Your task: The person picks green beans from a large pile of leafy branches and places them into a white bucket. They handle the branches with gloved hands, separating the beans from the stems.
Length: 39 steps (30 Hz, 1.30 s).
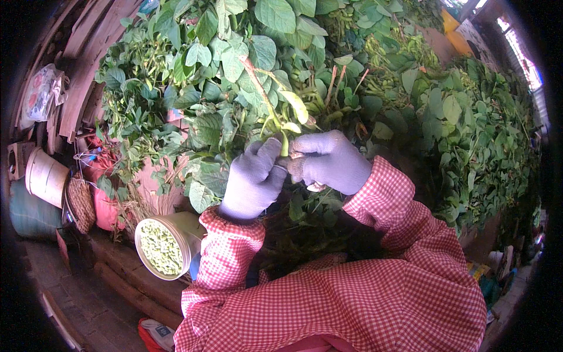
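Both my hands wear pale lavender knit gloves with soiled fingertips. My left hand (250, 182) grips the lower part of a cut bean stalk (264, 92), its brown end pointing up and away from me. Plump green pods (295, 105) hang from this stalk. Close beside it, my right hand (336, 163) has its fingers curled and its tips at a small green pod (285, 144) between the two hands. The fingers partly hide where they touch it. A pale scrap (316, 187) shows under the right hand.
Leafy bean plants (206, 127) are heaped before me, with another pile (484, 136) to the right. By my left forearm, a tilted tub (187, 229) holds shelled green beans (160, 246). Farther left are a white bucket (46, 176), a red bag (107, 207) and wooden planks (90, 57).
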Each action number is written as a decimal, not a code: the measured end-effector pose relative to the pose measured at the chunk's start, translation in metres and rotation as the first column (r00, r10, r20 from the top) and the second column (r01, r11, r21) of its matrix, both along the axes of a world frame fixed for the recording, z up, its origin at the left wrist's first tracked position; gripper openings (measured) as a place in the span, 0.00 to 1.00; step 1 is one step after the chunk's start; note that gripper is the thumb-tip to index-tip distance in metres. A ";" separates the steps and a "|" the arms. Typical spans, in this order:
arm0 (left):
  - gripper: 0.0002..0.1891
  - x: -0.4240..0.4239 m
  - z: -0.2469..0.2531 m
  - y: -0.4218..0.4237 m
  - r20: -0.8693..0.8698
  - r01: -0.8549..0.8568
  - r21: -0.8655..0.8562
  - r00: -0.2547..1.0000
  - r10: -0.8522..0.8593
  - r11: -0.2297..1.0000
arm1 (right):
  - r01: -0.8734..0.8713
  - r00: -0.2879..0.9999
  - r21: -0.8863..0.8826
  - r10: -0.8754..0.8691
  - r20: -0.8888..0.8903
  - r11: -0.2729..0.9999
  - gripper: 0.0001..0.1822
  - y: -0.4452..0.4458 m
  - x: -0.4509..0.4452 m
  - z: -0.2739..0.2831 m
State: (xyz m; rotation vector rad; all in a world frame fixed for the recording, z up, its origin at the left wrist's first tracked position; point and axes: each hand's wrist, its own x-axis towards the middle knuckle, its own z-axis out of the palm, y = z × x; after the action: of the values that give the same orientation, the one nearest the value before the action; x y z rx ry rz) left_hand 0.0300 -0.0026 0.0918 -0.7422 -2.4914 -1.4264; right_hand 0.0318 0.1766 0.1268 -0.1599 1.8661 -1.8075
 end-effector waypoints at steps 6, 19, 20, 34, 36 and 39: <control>0.17 0.002 0.003 0.001 -0.043 -0.010 -0.049 0.999 0.008 0.999 | -0.005 0.988 0.088 0.018 -0.151 0.996 0.08 0.001 -0.001 -0.004; 0.10 0.003 0.003 0.004 0.595 -0.166 0.519 0.775 -0.215 0.838 | 0.098 0.885 0.248 0.030 -0.465 0.964 0.07 0.002 -0.002 -0.014; 0.09 0.001 0.003 -0.002 0.679 -0.254 0.601 0.663 -0.316 0.758 | 0.090 0.908 0.244 0.021 -0.419 0.966 0.08 0.002 -0.001 -0.012; 0.08 0.004 0.001 0.014 0.673 -0.335 0.525 0.726 -0.141 0.782 | 0.102 0.878 0.216 0.014 -0.478 0.971 0.06 -0.005 0.000 -0.015; 0.09 0.003 -0.004 0.014 0.647 -0.311 0.498 0.755 -0.108 0.809 | 0.080 0.887 0.292 0.065 -0.457 0.953 0.06 -0.002 -0.001 -0.009; 0.08 0.003 -0.003 0.013 0.663 -0.317 0.483 0.741 -0.104 0.816 | 0.114 0.897 0.253 0.010 -0.441 0.961 0.07 -0.006 0.000 -0.007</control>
State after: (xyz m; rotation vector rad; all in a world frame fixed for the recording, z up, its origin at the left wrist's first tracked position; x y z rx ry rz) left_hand 0.0327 0.0102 0.0892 0.0884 -2.1883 -2.5663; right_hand 0.0321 0.1708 0.1199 -0.4529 2.4364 -1.6171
